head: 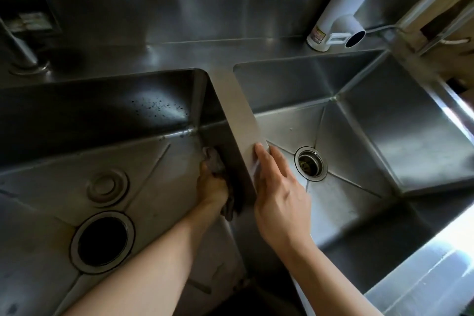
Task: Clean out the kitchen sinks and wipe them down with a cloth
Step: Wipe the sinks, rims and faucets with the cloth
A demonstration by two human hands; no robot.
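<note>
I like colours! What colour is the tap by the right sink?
The tap is white with a black strip, seen from the head camera.

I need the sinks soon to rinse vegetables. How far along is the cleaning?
Both basins look cleared of dishes and debris. In hand: the left hand presses a dark cloth against the left sink at its right wall, while the right hand rests on the divider. Left: dark specks remain on that sink's back wall. Whether the right sink has been wiped, I can't tell.
</note>
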